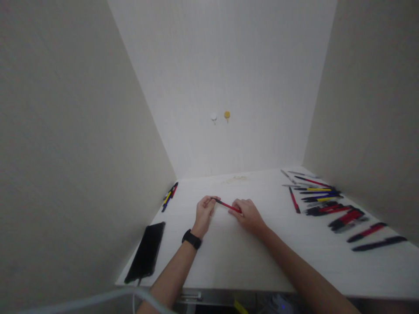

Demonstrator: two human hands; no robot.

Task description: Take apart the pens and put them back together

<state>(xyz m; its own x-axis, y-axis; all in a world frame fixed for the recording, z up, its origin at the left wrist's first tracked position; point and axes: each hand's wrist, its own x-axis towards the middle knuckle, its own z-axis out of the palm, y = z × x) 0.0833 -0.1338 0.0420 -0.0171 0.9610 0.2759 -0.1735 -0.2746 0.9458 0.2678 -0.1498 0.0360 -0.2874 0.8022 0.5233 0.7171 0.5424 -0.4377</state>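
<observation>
1. White tabletop [235, 261] under us, walled left, right and behind; back wall [229, 65] carries a white hook [214, 116] and, just right of it, a yellow hook [227, 114].
2. Red-and-black pen [227, 206] is mid-table, spanning our two hands, tilted down to the right as we see it.
3. Our left hand [204, 211] pinches the black end in its fingertips; black watch [191, 239] on that wrist.
4. Our right hand [249, 216] grasps the red end, fingers curled round it. Image is soft here, so we can't tell whether that end is capped.
5. On our right: loose spread of pens [348, 218] along the wall, mostly black, red, blue and yellow, some overlapping.
6. On our left: small pen bunch [168, 198] against the wall; nearer us, a dark phone [146, 251] lies flat by the table's front edge. Pale cable [98, 298] crosses our view at lower left.
</observation>
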